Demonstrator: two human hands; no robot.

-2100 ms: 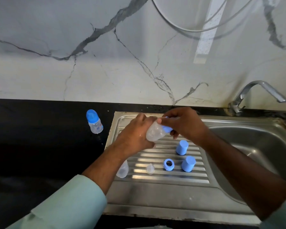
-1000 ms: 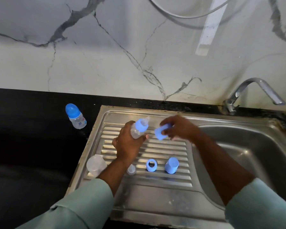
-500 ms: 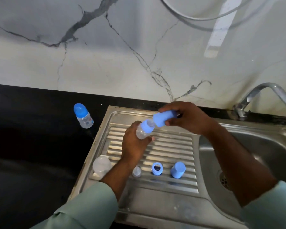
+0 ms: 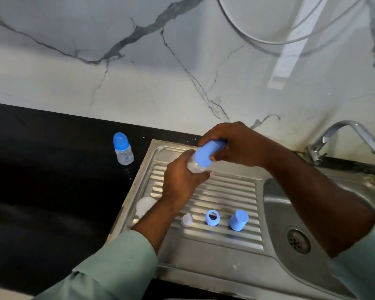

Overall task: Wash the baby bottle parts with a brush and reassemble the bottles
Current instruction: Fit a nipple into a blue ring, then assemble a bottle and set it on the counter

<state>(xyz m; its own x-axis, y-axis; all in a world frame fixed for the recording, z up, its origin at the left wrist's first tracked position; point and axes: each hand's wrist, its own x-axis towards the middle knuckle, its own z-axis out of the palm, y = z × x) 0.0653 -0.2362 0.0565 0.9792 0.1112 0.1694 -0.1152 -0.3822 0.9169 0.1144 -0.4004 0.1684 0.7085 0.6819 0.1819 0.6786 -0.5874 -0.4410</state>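
My left hand [image 4: 180, 180] grips a clear baby bottle [image 4: 195, 166] above the steel drainboard [image 4: 225, 191]. My right hand [image 4: 236, 145] holds a blue cap [image 4: 205, 155] that sits over the bottle's top. On the drainboard's ribs lie a clear nipple [image 4: 187, 219], a blue screw ring [image 4: 212, 217] and a second blue cap [image 4: 238, 219]. A clear bottle body [image 4: 144, 206] stands at the drainboard's left edge, partly behind my left forearm. One assembled bottle with a blue cap [image 4: 122, 148] stands on the black counter.
The sink basin [image 4: 275, 204] with its drain [image 4: 298, 240] is on the right, below a chrome tap [image 4: 342, 135]. The black counter [image 4: 52, 169] stretches to the left. A marble wall with a looped hose [image 4: 258, 42] rises behind.
My right hand brought a blue cap from the drainboard to the bottle in my left hand and has pushed it down over the top. The view shifted slightly.
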